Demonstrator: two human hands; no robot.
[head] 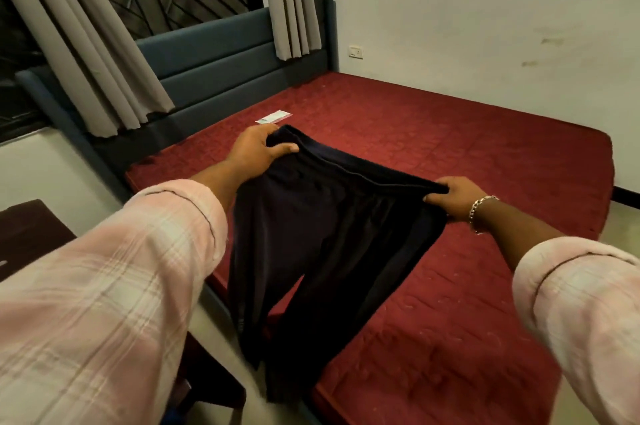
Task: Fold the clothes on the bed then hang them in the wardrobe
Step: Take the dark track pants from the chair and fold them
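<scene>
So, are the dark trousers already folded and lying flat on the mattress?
No: the left hand and right hand hold the dark trousers up by the waistband, legs hanging unfolded.

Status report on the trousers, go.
Left hand and right hand grip the waistband. Dark trousers held up over the red mattress, unfolded. Small packet beyond, not obstructing.

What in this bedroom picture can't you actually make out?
Head view, the only one:
- Wardrobe: out of frame.
- Dark trousers: leg ends hang past the bed edge, lost in shadow.
- Small packet near the headboard: too small to identify.
- Left hand and right hand: fingertips tucked into the waistband.
</scene>
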